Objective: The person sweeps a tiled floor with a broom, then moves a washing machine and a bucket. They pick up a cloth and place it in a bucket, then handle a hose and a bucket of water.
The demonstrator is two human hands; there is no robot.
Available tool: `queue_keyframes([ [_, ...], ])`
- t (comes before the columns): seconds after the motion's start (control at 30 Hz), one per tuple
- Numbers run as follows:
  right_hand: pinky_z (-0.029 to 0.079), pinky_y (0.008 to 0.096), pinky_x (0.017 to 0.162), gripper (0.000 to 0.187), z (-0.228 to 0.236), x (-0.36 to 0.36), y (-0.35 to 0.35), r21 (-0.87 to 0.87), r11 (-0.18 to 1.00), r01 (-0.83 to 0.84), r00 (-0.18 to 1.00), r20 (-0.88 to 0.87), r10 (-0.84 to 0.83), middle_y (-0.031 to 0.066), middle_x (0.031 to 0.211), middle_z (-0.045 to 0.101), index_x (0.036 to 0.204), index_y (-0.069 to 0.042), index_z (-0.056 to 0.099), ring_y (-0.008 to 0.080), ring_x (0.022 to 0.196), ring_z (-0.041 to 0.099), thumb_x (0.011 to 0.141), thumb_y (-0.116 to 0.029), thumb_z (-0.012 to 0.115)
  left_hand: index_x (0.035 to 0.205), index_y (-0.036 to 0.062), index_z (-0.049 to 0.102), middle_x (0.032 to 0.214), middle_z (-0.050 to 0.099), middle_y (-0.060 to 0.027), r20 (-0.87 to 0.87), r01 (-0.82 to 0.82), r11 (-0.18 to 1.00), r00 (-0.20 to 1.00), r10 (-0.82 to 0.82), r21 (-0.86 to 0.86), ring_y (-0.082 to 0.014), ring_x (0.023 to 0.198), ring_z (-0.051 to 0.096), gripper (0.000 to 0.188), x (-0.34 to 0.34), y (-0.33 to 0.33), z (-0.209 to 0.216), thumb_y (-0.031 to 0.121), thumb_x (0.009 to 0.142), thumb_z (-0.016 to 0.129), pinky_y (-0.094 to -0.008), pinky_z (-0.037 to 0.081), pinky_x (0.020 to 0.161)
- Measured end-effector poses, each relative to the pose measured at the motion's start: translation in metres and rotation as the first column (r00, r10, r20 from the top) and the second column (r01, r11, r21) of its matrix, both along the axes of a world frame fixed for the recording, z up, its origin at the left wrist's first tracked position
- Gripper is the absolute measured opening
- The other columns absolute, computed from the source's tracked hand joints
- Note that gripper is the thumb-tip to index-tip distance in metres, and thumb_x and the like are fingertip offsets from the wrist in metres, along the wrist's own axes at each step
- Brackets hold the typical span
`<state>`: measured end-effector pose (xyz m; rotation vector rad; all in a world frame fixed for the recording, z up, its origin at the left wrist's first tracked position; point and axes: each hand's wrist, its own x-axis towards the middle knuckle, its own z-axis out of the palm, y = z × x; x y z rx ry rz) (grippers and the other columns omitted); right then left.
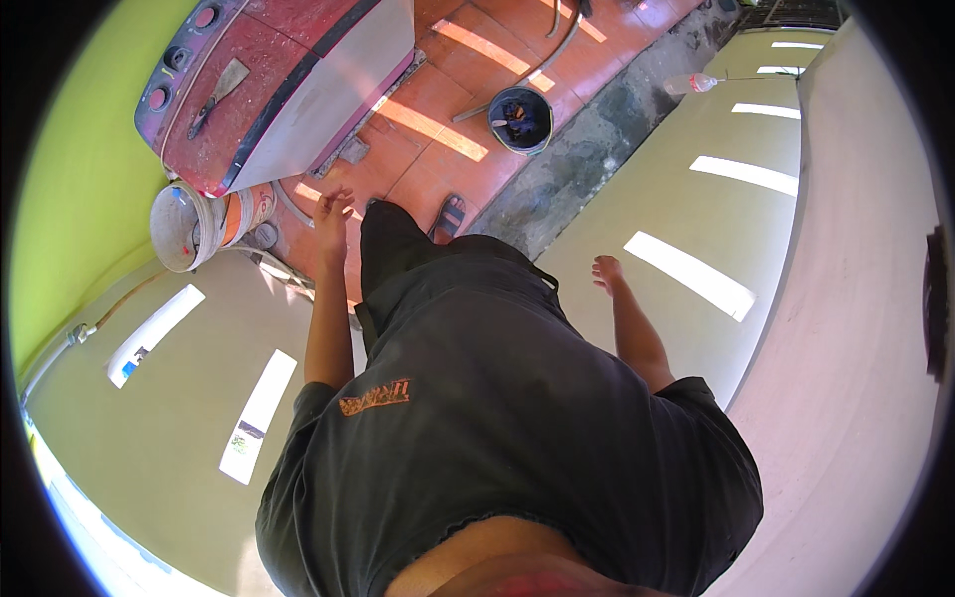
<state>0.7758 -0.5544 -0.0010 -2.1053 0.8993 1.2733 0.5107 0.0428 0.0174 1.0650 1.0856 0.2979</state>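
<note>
My left hand [333, 207] hangs in the air with its fingers spread and nothing in it. It is nearest to a dusty, red-topped washing machine [274, 80] with round knobs and a pale body. A flat scraper [220, 97] lies on the machine's lid. On the other side of my body, my right hand [607, 271] hangs beside the pale wall, fingers loosely bent and holding nothing. Farther ahead on the floor stands a dark bucket [520, 120] with a bluish tool or cloth inside that I cannot make out.
Stained white buckets [185, 227] sit below the washing machine's near end. A grey hose [558, 55] crosses the orange tiled floor [428, 149] by the dark bucket. Rough grey concrete [587, 164] runs along the right wall, where a plastic bottle [689, 84] is fixed.
</note>
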Motion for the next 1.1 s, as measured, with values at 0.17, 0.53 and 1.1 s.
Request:
queue_keyframes([
  [0.17,0.051,0.0458,0.084,0.044,-0.026,0.029,0.061,0.125,0.992,-0.034,0.996,0.08,0.024,0.0075,0.112,0.064,0.131,-0.012,0.051,0.0236,0.102,0.061,0.091,-0.028,0.062,0.121,0.0092,0.059,0.114,0.067,-0.0054,-0.055,0.134,0.991,0.99,-0.133,0.008,-0.0158,0.102,0.063,0.026,0.051,0.006,-0.016,0.015,0.096,0.055,-0.031,0.048,0.084],
  [0.53,0.053,0.0367,0.073,0.058,-0.074,0.093,0.162,0.267,0.943,-0.201,0.966,0.213,0.146,0.0081,0.112,0.065,0.143,-0.009,0.04,0.0184,0.095,0.064,0.091,-0.02,0.062,0.112,0.0014,0.063,0.098,0.07,-0.0111,-0.255,0.574,0.811,0.805,-0.535,0.114,-0.0189,0.09,0.066,0.025,0.178,0.049,-0.185,0.008,0.088,0.058,-0.0306,0.052,0.077],
  [1.1,0.054,0.0401,0.085,0.07,-0.51,0.245,0.096,-0.017,0.993,-0.12,0.98,0.159,0.121,0.0237,0.119,0.065,0.135,0.0,0.049,0.0335,0.099,0.068,0.076,-0.027,0.074,0.113,0.0016,0.059,0.1,0.068,-0.009,-0.378,0.43,0.891,0.809,-0.451,-0.144,-0.0181,0.093,0.065,0.02,0.265,-0.092,-0.261,0.004,0.096,0.05,-0.0315,0.052,0.081],
])
